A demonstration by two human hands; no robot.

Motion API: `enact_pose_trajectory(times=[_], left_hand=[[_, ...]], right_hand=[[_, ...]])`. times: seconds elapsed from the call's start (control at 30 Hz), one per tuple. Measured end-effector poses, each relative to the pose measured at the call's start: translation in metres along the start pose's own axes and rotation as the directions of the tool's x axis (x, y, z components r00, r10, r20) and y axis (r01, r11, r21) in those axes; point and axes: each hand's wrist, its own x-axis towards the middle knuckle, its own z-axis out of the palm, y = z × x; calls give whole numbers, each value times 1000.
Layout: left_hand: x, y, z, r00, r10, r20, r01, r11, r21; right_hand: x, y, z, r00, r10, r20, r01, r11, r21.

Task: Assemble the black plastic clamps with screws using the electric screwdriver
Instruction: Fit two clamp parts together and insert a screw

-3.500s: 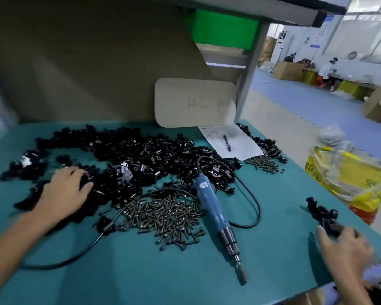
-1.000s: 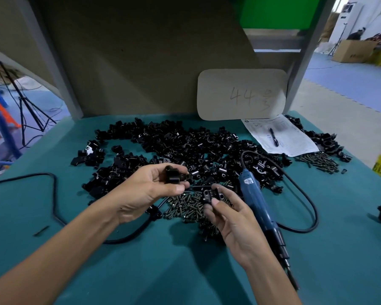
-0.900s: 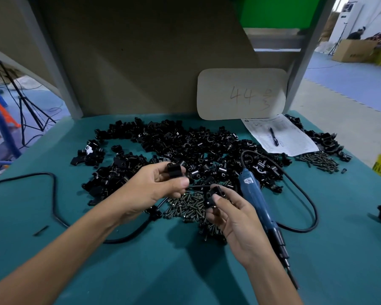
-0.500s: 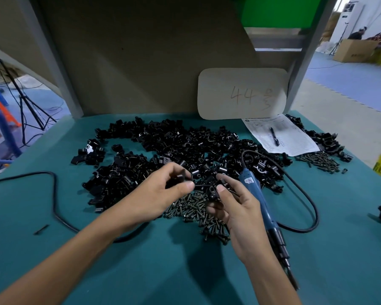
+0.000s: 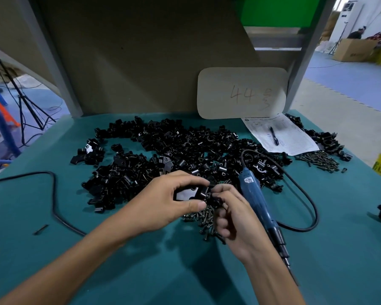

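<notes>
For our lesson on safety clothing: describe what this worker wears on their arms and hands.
Nothing is worn. The left hand and right hand are ungloved, with no ring showing. The left forearm and right forearm are bare to the picture's edge: no sleeve, watch or bracelet in view.

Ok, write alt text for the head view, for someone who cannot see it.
Over a teal bench, the left hand pinches a black clamp piece while the right hand holds a second piece up against it. A blue electric screwdriver lies just right of the hands, loose screws beneath them, and a broad pile of black clamp parts behind.
</notes>
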Motion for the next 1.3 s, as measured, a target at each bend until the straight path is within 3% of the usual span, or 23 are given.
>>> enact_pose_trajectory(times=[0.1, 0.2, 0.37, 0.6, 0.87, 1.13, 1.3], left_hand=[[-2, 3, 5, 996, 85, -32, -84, 996, 37], [-3, 3, 6, 992, 62, -111, -59, 998, 28], [-4, 4, 5, 989, 26, -145, -35, 998, -60], [-4, 3, 10, 974, 41, -222, -49, 998, -33], [-6, 9, 14, 998, 29, -54, -30, 1000, -7], [-7, 13, 9, 975, 93, -204, -87, 996, 36], [-9, 14, 7, 972, 109, -210, -93, 992, 80]], right_hand=[[-3, -1, 5, 999, 36, 40, -39, 997, 74], [-6, -2, 6, 989, 54, 135, -81, 976, 204], [-11, 0, 10, 963, -69, 259, 35, 991, 131], [-17, 2, 20, 967, -231, 109, 228, 973, 34], [-13, 3, 22, 992, -103, 77, 78, 958, 275], [-17, -2, 20, 986, -127, 110, 77, 924, 376], [-19, -1, 21, 992, -94, 89, 55, 929, 367]])
